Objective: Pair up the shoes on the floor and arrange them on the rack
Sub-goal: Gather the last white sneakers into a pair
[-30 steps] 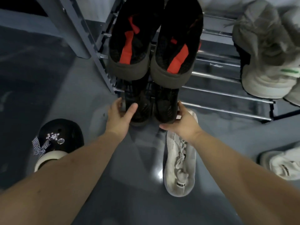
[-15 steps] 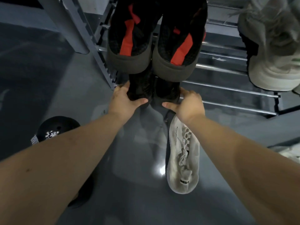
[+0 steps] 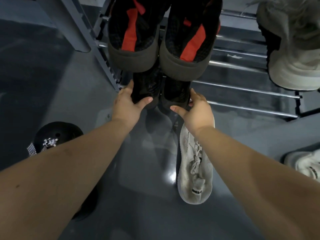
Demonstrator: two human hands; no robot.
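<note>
Glossy grey floor (image 3: 138, 213) under metal-barred rack (image 3: 242, 87), white shoe (image 3: 195, 172) alongside.

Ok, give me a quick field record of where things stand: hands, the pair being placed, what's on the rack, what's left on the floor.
left hand: grip on the left black shoe
right hand: grip on the right black shoe
black pair: side by side at the rack's lowest front rails
shelf above: black and red pair, grey sneaker further right
floor: white sneaker below right hand, another white sneaker at right edge, black studded shoe at left
</note>
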